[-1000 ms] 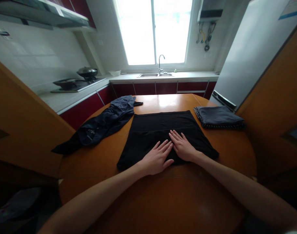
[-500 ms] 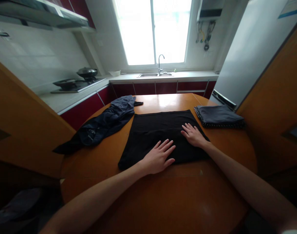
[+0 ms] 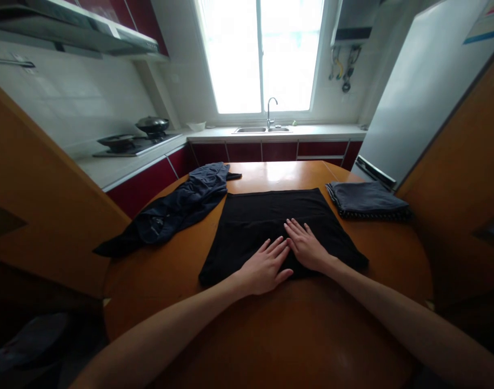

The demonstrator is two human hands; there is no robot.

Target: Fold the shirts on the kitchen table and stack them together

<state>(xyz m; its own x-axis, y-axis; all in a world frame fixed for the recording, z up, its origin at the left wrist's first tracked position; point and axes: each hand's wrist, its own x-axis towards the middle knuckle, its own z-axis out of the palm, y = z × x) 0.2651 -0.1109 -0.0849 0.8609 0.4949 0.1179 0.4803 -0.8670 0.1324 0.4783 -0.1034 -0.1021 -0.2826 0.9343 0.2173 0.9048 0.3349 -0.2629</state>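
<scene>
A folded black garment [image 3: 267, 208] lies spread on the wooden table in front of me, with a fold line running across it. My left hand [image 3: 265, 267] rests palm down on its near part, fingers stretched out. Beside it, my right hand [image 3: 306, 246] lies flat on the cloth as well, its fingertips close to those of the left. What kind of garment the black cloth is, I cannot make out.
Crumpled dark blue clothing [image 3: 182, 202] lies on the left of the round wooden table [image 3: 279, 329]. A folded grey stack of cloth [image 3: 366, 199] sits at the right. Beyond stand a stove [image 3: 139, 145], a sink [image 3: 251, 130] and a fridge [image 3: 425, 92].
My right hand has slid left across the black garment, up to the left hand. The left hand stays nearly in place. The camera view has tilted slightly upward.
</scene>
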